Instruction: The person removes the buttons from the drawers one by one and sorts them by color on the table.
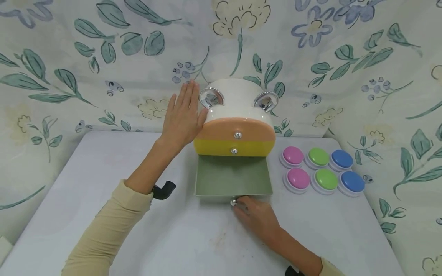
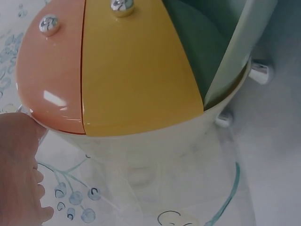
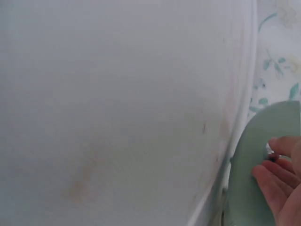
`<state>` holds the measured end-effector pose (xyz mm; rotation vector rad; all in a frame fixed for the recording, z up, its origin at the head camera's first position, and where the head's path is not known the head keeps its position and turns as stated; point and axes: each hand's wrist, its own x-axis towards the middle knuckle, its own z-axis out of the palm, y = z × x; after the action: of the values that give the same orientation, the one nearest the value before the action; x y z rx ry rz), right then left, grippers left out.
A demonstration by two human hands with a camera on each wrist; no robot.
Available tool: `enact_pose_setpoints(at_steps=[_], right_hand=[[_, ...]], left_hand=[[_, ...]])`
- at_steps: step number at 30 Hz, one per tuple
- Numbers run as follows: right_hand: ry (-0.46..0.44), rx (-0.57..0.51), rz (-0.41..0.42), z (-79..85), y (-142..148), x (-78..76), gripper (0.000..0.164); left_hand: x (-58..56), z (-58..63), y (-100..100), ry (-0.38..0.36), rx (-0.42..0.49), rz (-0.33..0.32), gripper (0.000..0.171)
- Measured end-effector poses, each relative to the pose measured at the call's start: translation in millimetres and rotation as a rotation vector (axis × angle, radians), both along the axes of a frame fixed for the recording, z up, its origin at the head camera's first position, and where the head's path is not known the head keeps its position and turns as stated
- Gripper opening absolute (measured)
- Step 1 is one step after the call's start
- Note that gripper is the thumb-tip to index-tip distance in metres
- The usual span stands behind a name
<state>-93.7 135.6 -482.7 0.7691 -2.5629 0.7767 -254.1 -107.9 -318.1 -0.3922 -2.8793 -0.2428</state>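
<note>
A small rounded drawer cabinet (image 1: 233, 97) with a white glossy body stands on the table. Its orange top drawer (image 1: 217, 130) and yellow middle drawer (image 1: 214, 147) are closed, while the green bottom drawer (image 1: 235, 180) is pulled out, with nothing visible inside. Fingers straight, my left hand (image 1: 183, 119) rests against the cabinet's upper left side; the left wrist view shows part of that hand (image 2: 19, 165) at the orange drawer's edge. My right hand (image 1: 259, 216) pinches the silver knob (image 1: 233, 202) of the green drawer, also seen in the right wrist view.
Right of the cabinet, several round push buttons in pink (image 1: 293, 155), green (image 1: 326, 179) and blue (image 1: 352, 181) stand in two rows on the white table (image 1: 165, 234). Two chrome-rimmed round pieces (image 1: 211, 98) stick out from the cabinet's top. Floral cloth (image 1: 138, 69) hangs behind.
</note>
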Motion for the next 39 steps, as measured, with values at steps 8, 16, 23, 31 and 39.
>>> enact_pose_setpoints(at_steps=[8,16,23,31,39], right_hand=[[-0.045,0.042,-0.039,10.0,-1,-26.5,0.020],[-0.092,0.083,-0.075,13.9,-10,-58.3,0.016],[-0.084,0.132,-0.119,14.8,-15,-84.2,0.015],[-0.050,0.116,-0.114,14.1,-14,-100.3,0.016],[-0.127,0.165,-0.115,16.1,-1,-100.0,0.020]], left_hand=[[0.2,-1.4,0,-0.002,0.012,-0.004,0.072],[-0.5,-4.1,1,0.006,0.008,-0.009,0.071],[1.6,-4.3,2,0.014,0.007,-0.015,0.071],[1.0,-5.4,4,0.022,0.018,-0.013,0.072],[-2.1,-6.4,3,0.022,0.014,0.002,0.072]])
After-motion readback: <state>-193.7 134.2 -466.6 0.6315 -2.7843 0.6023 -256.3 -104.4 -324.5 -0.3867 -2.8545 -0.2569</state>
